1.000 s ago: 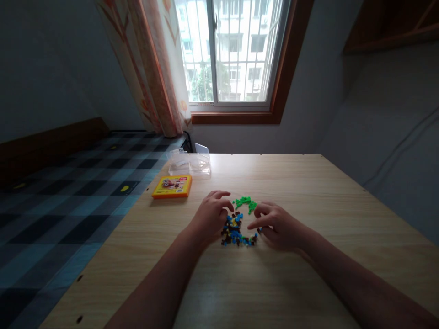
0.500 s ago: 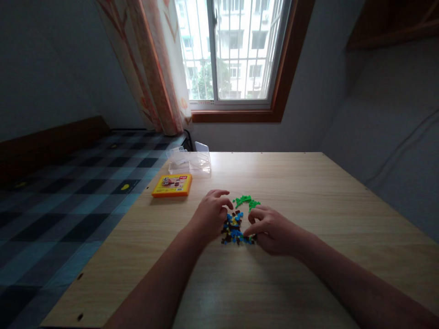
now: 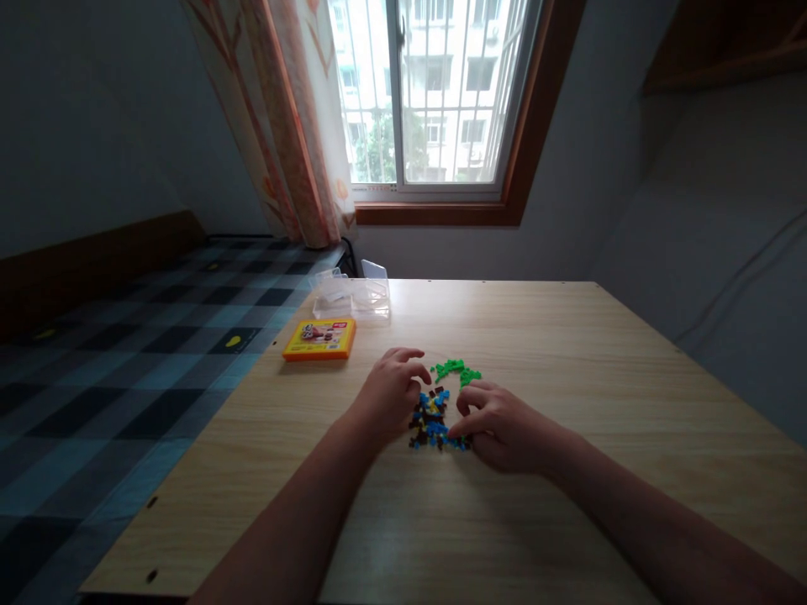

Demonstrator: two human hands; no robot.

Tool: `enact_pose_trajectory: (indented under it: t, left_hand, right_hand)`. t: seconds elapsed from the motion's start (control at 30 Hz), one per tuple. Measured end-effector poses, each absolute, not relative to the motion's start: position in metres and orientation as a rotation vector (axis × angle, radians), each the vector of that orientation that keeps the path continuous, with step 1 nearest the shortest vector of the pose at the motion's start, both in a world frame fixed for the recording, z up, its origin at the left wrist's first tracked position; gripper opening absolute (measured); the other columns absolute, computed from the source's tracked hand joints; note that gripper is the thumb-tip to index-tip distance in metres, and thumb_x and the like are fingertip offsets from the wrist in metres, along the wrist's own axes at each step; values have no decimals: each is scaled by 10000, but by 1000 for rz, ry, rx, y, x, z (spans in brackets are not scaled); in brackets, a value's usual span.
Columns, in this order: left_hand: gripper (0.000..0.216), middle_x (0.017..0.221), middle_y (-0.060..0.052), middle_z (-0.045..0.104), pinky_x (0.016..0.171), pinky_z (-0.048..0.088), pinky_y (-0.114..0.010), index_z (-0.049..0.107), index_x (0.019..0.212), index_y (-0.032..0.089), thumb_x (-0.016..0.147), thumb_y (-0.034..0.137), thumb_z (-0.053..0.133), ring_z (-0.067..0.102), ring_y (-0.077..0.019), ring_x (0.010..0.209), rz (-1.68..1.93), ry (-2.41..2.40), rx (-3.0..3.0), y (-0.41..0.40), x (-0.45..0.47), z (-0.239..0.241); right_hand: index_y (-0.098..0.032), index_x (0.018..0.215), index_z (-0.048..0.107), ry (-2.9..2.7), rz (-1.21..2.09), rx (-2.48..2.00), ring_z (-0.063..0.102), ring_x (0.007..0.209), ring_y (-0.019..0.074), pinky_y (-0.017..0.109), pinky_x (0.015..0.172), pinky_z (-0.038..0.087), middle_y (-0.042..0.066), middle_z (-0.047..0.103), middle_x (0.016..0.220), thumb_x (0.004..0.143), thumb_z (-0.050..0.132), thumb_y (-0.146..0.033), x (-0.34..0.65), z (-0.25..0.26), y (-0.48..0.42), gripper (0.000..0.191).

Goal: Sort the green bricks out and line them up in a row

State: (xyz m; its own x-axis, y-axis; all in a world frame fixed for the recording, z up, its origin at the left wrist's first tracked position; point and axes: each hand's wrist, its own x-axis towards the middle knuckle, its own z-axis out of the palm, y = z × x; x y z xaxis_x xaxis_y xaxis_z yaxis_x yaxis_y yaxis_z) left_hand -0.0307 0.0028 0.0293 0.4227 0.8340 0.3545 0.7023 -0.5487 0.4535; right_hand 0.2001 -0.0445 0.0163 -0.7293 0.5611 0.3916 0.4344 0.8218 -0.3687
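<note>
A loose pile of small blue, brown and yellow building bricks [image 3: 434, 418] lies on the pale wooden table between my hands. Just beyond it, green bricks [image 3: 450, 367] form a separate heap. My left hand [image 3: 392, 391] hovers at the pile's left edge, fingers apart and curved, with nothing seen in it. On the right side, my right hand [image 3: 495, 424] reaches into the pile, its index finger extended down to the blue bricks. Its other fingers are curled, and whether a small brick is under the fingertip cannot be made out.
A yellow-orange box [image 3: 319, 339] with a printed lid lies at the table's left. Behind it stand clear plastic containers [image 3: 353, 296] near the far left corner. A bed with a checked cover [image 3: 252, 311] adjoins the table [image 3: 555, 344] on the left; a window is ahead.
The whole view has shifted slightly. Both hands keep nearly the same pose over the bricks, and no brick has clearly moved.
</note>
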Motion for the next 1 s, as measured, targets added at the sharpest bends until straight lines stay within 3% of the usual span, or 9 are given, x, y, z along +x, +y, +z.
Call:
enact_pose_trajectory:
  t: [0.43,0.7,1.0]
  left_hand:
    - [337,1236,-41,652,1062,438,-447,751,777,237,717,15,504,542,-234,1187,813,1341,2449,3,-31,28]
    - [330,1236,-42,652,1060,445,-444,750,779,239,726,26,503,548,-236,1184,804,1354,2441,1,-31,29]
    - [364,1238,-28,654,1061,445,-437,765,788,252,701,-2,520,550,-230,1187,783,1269,2430,-2,-30,33]
  right_hand:
    - [-296,948,784,-2451,400,-841,516,810,171,310,758,412,35,584,844,683,507,22,211,9,-32,498]
    - [-242,944,787,-2183,172,-1157,533,789,189,329,755,429,59,614,794,811,504,-66,215,11,-28,359]
    - [-212,797,772,-2208,215,-1076,549,757,177,308,728,428,50,622,751,766,491,-56,225,15,-24,324]
